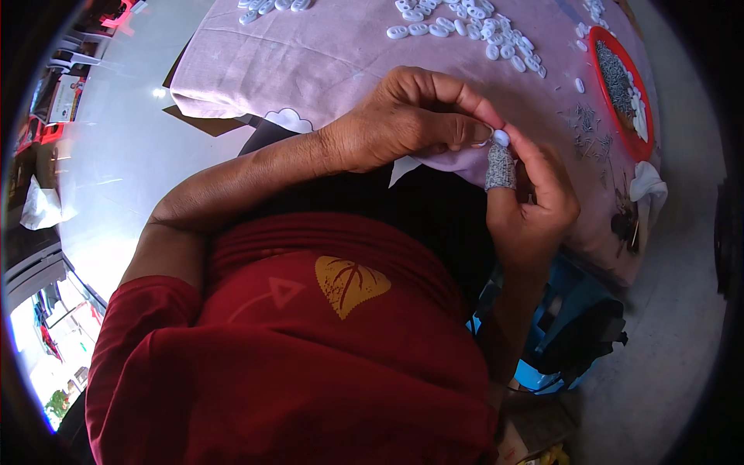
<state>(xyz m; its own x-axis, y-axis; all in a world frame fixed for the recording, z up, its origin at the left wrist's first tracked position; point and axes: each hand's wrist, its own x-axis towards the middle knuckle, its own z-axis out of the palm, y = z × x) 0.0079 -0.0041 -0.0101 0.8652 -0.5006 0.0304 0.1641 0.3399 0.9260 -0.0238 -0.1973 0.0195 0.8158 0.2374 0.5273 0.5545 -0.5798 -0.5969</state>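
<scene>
Your left hand (422, 116) and right hand (542, 190) together pinch one white piece (501, 138) by the near edge of the counter (325, 66). The right wears a grey thumb sleeve (500, 167); loose pieces (493, 53) lie farther out.

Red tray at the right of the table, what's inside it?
The red tray holds a heap of small grey pieces and, toward its right side, some white items. What lies beneath the heap is covered.

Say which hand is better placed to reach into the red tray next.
Probably the right hand: it is nearer the red tray, while the left hand is farther left. Both meet at the white piece.
</scene>
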